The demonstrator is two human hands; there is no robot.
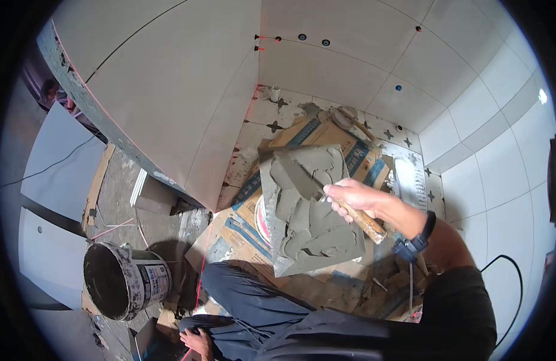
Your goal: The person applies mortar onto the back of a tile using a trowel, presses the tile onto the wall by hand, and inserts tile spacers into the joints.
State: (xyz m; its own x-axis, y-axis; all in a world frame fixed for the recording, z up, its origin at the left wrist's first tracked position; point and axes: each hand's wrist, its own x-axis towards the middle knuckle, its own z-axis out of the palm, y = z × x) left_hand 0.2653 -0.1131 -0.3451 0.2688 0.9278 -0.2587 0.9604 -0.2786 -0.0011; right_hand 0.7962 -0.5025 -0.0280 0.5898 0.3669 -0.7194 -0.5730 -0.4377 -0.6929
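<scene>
My right hand [350,198] is closed round the worn wooden handle of a trowel [299,177]. Its metal blade lies on grey mortar [314,225], which is spread in uneven ridges over a rectangular tile [281,265]. Beneath the tile's left side shows part of a red-and-white round thing [261,219]; the rest is hidden. Down at the lower edge, my left hand [196,343] rests on my dark-trousered leg with its fingers stretched out, holding nothing.
A mortar-smeared bucket [151,278] stands at left. Flattened cardboard [245,210] covers the patterned floor. White squat toilet [407,180] lies right of the tile. Large tiled walls [326,66] close in the far side; big panels [55,162] lean at left.
</scene>
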